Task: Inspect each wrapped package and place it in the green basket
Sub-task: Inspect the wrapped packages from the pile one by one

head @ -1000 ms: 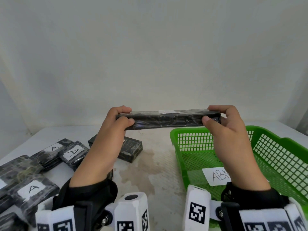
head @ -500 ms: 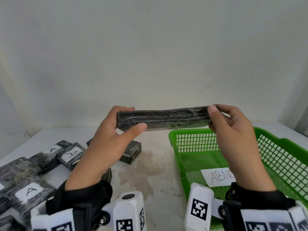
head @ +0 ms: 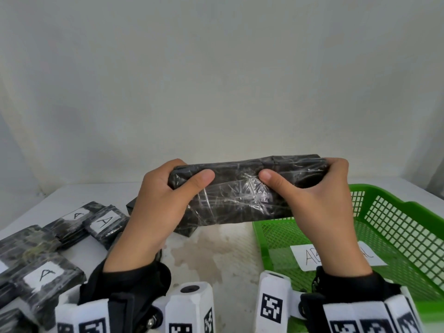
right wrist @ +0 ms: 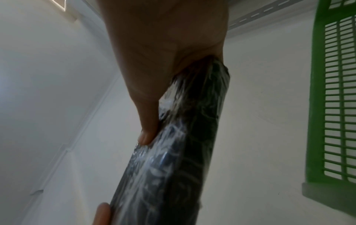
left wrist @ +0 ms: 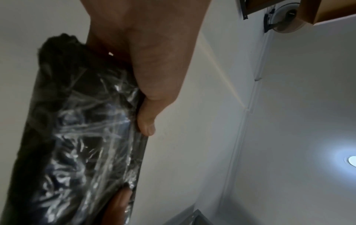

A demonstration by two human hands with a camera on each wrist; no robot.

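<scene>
A flat black package (head: 240,195) wrapped in clear film is held in the air above the table, its broad unlabelled face turned toward me. My left hand (head: 165,200) grips its left end, thumb on the near face and fingers behind. My right hand (head: 310,193) grips its right end the same way. The film-wrapped package (left wrist: 77,137) fills the left wrist view, and the same package (right wrist: 183,144) runs down the right wrist view. The green basket (head: 394,227) sits at the right, below the package, with a white paper label (head: 305,258) on its floor.
Several more wrapped black packages (head: 43,272), some with white "A" labels, lie at the left of the white table (head: 228,251). Another package (head: 185,230) lies behind my left hand. A pale wall stands close behind the table.
Both hands have rolled the package from edge-on to its broad face toward me. The thumbs have slid inward across that face. The package sits slightly lower.
</scene>
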